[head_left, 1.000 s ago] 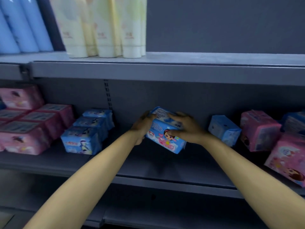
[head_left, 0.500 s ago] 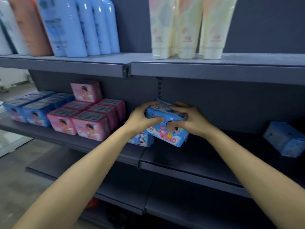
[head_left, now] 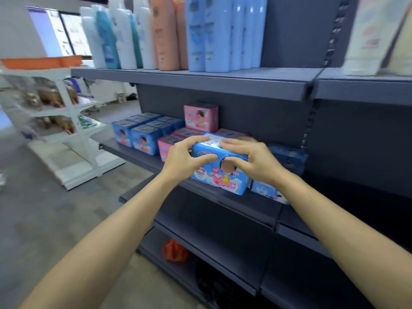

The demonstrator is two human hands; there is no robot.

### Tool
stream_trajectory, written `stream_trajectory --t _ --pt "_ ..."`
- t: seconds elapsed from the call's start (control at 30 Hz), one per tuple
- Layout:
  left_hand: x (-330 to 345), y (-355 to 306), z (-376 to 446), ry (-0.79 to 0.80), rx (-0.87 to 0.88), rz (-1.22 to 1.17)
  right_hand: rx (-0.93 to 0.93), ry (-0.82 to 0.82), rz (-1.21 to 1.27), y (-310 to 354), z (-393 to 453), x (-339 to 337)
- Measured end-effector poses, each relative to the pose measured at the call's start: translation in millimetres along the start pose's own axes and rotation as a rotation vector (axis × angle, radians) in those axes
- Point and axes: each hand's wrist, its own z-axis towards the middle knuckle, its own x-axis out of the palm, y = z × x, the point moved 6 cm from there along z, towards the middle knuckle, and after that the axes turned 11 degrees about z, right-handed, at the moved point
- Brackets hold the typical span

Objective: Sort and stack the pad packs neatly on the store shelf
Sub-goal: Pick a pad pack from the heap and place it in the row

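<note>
1. Nearest the camera: two bare forearms reach fwd & up to mid shelf (head_left: 214,198); left hand (head_left: 186,160) and right hand (head_left: 256,162) both grasping one blue pad pack (head_left: 219,172).
2. Grip: left fingers (head_left: 196,141) over top-left edge w/ thumb on the front face; right fingers (head_left: 234,142) flat on top, thumb on front. Both clenched on the pack, neither released.
3. Pack location: held between the hands at the shelf's front lip; can't tell if its bottom touches the shelf or hangs just above.
4. Orientation: long axis runs left-right, roughly along the shelf edge, right end tipped slightly lower. Printed cartoon face points at the camera; label side up.
5. Key relation (my read): the sorted blue packs (head_left: 142,134) lie up-left of the hands, w/ the pink packs (head_left: 178,139) between. Left hand is nearer that group, so a move there goes leftward, left hand leading.
6. Just behind/right of the held pack: another blue pack (head_left: 266,189) low at the right wrist, plus a darker blue pack (head_left: 287,159) further back, unsorted.
7. Further back: an upright pink pack (head_left: 200,117) stands on the pink row.
8. Top shelf: tall bottles (head_left: 209,34), not part of the job.
</note>
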Motion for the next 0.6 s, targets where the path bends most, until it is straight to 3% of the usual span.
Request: stream_trajectory --t 0.33,0.6 --pt "-57 84 42 -0.108 -0.098 0.01 -0.124 0.081 0.082 -14 99 72" --pt "-74 140 111 -0.109 -0.167 0.045 -0.007 0.068 0.228 -58 185 99"
